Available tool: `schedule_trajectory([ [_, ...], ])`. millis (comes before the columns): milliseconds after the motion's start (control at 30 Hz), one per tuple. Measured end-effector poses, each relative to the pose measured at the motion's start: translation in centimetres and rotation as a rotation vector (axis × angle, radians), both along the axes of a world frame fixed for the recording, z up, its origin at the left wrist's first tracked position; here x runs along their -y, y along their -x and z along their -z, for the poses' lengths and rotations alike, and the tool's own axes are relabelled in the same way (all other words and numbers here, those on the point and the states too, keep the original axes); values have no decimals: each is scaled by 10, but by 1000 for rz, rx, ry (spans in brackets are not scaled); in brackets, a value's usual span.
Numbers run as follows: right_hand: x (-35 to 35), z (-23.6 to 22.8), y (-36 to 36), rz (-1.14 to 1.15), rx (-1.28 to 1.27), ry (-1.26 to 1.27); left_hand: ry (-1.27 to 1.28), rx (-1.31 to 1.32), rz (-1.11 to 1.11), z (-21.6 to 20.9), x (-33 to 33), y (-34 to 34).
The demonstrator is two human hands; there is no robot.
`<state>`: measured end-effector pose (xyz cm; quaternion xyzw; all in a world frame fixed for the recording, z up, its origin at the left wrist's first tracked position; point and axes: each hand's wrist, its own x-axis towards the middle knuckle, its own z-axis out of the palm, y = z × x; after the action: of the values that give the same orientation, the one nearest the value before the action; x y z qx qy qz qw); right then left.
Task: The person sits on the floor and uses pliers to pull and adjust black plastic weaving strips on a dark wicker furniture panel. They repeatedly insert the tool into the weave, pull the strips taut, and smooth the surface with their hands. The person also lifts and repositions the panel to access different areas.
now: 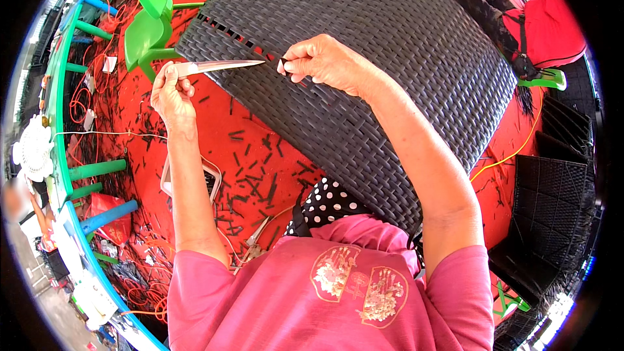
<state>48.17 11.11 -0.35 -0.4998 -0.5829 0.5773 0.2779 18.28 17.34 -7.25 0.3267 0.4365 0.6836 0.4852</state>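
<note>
My left hand (171, 97) is closed round the pale handle of a knife (224, 65), whose long pointed blade reaches right, above the edge of a big black woven panel (370, 19). My right hand (328, 62) is closed in a pinch just past the blade's tip, over the weave. Between its fingertips shows a short dark strip (283, 66), partly hidden by the fingers. A row of gaps in the weave runs along the panel's left part, with red showing through.
Short black strip offcuts (240, 162) litter the red floor (208, 110). A green chair (148, 32) stands at the far left, near a green railing (62, 143). Cords lie at left, and a yellow cord (504, 164) at right. Another person in red (546, 23) is at far right, above stacked black woven pieces (543, 195).
</note>
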Motion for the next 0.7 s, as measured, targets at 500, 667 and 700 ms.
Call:
schedule_trajectory([
  [500, 1, 3, 2, -138, 52, -31, 7, -4, -13, 1, 3, -1],
  [667, 3, -7, 0, 62, 17, -45, -29, 11, -22, -7, 5, 2],
  [700, 4, -9, -2, 139, -29, -58, -50, 13, -14, -8, 5, 0],
])
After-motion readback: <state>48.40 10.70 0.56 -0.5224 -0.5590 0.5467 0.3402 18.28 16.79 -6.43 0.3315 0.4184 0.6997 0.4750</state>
